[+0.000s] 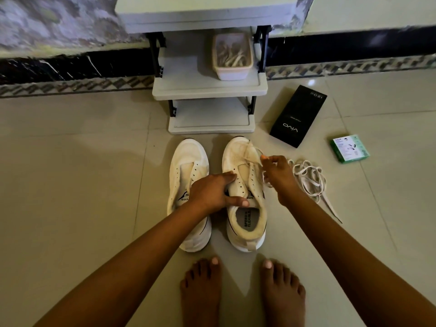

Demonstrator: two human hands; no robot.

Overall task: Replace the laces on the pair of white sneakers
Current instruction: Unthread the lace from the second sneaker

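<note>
Two sneakers (188, 185) sit side by side on the floor. The left hand (212, 192) grips the right shoe (245, 192); the right hand (276, 173) pinches its lace (250, 152). One loose lace (309, 178), two boxes (298, 114) and a shelf (207, 90) lie nearby.

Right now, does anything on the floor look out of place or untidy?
Yes. A loose white lace lies in a tangled heap on the tiles, right of the right sneaker. A black box and a green box also lie at angles on the floor beside the shelf unit. Nothing looks spilled or broken.
</note>
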